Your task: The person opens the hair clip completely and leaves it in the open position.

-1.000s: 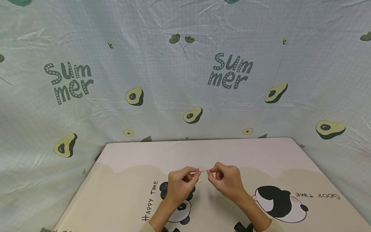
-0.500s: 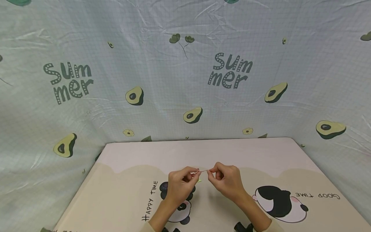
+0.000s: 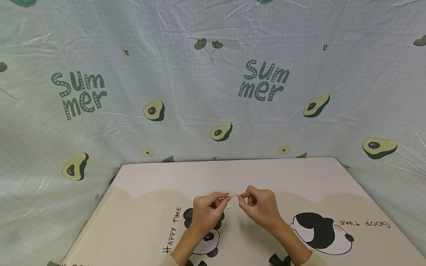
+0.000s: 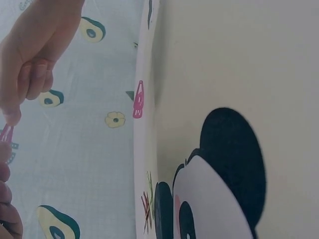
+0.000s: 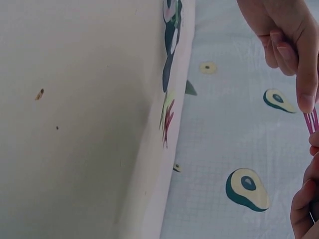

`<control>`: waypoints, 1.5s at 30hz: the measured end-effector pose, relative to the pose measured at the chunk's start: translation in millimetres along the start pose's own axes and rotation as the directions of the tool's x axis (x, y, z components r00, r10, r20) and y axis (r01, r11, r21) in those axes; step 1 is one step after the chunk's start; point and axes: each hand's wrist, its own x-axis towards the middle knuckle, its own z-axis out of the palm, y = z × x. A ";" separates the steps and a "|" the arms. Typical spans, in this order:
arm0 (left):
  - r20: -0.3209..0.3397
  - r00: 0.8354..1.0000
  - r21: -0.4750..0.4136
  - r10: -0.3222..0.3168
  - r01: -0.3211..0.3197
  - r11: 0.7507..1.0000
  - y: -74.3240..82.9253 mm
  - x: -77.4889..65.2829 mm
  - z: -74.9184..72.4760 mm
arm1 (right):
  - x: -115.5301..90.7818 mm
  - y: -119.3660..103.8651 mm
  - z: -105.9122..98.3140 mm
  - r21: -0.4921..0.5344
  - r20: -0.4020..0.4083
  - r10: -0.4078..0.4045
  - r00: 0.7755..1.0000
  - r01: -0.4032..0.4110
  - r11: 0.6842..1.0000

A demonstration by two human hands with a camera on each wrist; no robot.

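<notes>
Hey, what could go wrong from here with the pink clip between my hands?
The left hand and right hand each pinch the pink clip at an end with the fingertips, so it might slip. It is held above the table, so a slip would probably drop it, perhaps near the thin red and green pieces lying there. If the hands pull hard, the slim clip could bend.

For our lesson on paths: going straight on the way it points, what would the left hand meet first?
Most likely the right hand, across the pink clip held between it and the left hand, though depth is unclear.
</notes>
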 end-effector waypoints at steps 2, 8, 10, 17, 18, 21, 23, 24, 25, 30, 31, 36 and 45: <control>0.001 1.000 -0.002 -0.002 0.002 1.000 -0.2 0.5 -0.4 | 0.2 -0.4 0.2 0.002 0.005 -0.005 1.000 0.005 1.000; 0.008 1.000 -0.004 -0.015 0.015 1.000 -1.0 1.8 -0.3 | 0.9 -0.9 -0.8 0.011 0.003 -0.011 1.000 0.011 1.000; 0.013 1.000 -0.003 -0.019 0.019 1.000 -1.1 2.0 -0.1 | 0.9 0.0 -1.5 0.020 0.012 -0.006 1.000 0.006 1.000; 0.035 0.999 0.008 -0.031 0.030 1.000 -0.3 3.3 0.0 | 0.7 6.1 -8.2 0.061 0.105 0.048 0.993 -0.054 0.997; 0.037 0.999 0.011 -0.026 0.026 1.000 -0.3 3.4 0.3 | 1.0 7.2 -9.3 0.062 0.113 0.053 0.992 -0.060 0.996; 0.042 0.999 0.015 -0.017 0.016 1.000 0.3 4.4 1.0 | 2.2 10.0 -12.4 0.065 0.132 0.058 0.990 -0.067 0.996; 0.046 0.999 0.014 -0.021 0.020 1.000 0.6 5.4 1.1 | 3.5 11.8 -13.8 0.065 0.145 0.063 0.987 -0.073 0.995; 0.050 0.998 0.014 -0.030 0.029 0.999 1.0 5.8 1.2 | 4.2 12.9 -14.4 0.061 0.149 0.062 0.987 -0.072 0.996; 0.055 0.998 0.012 -0.041 0.040 0.999 1.0 6.2 1.4 | 5.0 13.9 -15.0 0.057 0.154 0.064 0.986 -0.073 0.996; 0.070 0.994 0.015 -0.087 0.086 0.996 0.5 9.2 6.6 | 9.6 19.1 -20.2 0.044 0.170 0.078 0.982 -0.087 0.995; 0.069 0.993 0.011 -0.095 0.095 0.995 0.4 10.1 8.5 | 10.4 20.1 -21.8 0.042 0.174 0.084 0.981 -0.092 0.995; 0.070 0.987 -0.006 -0.143 0.143 0.990 2.3 15.2 20.4 | 13.5 26.1 -32.3 0.013 0.189 0.119 0.975 -0.123 0.992; 0.163 0.958 0.073 -0.235 0.226 0.971 4.4 27.2 44.0 | 6.9 41.7 -51.5 -0.086 0.229 0.177 0.957 -0.162 0.983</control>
